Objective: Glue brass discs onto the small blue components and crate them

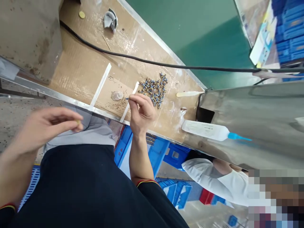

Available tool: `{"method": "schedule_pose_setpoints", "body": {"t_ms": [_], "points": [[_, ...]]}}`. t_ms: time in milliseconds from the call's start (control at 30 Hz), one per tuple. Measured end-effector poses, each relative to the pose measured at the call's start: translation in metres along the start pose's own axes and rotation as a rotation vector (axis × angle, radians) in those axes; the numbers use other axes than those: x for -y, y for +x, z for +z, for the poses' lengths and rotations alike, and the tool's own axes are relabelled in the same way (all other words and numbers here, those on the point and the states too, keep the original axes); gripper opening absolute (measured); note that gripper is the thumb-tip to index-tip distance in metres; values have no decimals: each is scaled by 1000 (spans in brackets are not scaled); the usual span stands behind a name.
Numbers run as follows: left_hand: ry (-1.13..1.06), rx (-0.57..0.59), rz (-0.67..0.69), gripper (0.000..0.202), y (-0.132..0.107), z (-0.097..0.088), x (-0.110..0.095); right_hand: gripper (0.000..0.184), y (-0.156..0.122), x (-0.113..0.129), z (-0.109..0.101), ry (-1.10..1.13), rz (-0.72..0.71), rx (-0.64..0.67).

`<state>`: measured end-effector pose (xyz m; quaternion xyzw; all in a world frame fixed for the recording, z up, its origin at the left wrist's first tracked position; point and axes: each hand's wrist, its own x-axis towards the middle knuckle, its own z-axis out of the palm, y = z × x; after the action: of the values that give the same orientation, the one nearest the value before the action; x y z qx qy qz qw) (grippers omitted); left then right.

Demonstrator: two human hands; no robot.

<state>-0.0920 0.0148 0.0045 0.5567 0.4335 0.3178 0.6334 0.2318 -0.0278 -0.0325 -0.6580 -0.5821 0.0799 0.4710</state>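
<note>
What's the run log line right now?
Left hand: grip blurred, contents unclear | Right hand: pinching small part near clear plastic piece | Parts pile: on table

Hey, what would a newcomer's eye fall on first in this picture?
Probably the heap of small blue-and-gold parts on the bench, beside the right hand. Next, perhaps the white bottle with its blue nozzle, near the bench's right end. The black cable stretching across the view also stands out.
</note>
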Motion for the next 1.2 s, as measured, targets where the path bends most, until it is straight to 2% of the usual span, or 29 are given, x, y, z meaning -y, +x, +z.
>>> {"method": "schedule_pose_setpoints", "body": {"t_ms": [33, 133, 200, 267, 367, 467, 600, 767, 967, 1200], "points": [[-80, 45, -37, 15, 4, 12, 8, 15, 2, 0, 3, -17, -7, 13], [-238, 47, -77, 26, 24, 49, 27, 18, 5, 0, 8, -60, -45, 29], [-214, 4, -43, 29, 36, 65, 35, 19, 6, 1, 11, -95, -61, 31], [-112, -59, 21, 28, 45, 73, 40, 19, 6, 1, 11, -108, -66, 38], [37, -123, 122, 24, 50, 76, 45, 18, 5, 1, 12, -91, -84, 41], [62, -145, 171, 23, 51, 76, 48, 16, 5, 2, 12, -74, -103, 37], [78, -133, 161, 24, 50, 75, 51, 17, 6, 5, 12, -142, -97, 48], [58, -115, 167, 24, 51, 74, 49, 19, 7, 8, 12, -186, -207, 23], [81, -113, 167, 23, 51, 75, 49, 23, 5, 8, 12, -295, -260, 43], [75, -109, 167, 23, 50, 75, 49, 23, 4, 7, 10, -215, -270, 52]]}}
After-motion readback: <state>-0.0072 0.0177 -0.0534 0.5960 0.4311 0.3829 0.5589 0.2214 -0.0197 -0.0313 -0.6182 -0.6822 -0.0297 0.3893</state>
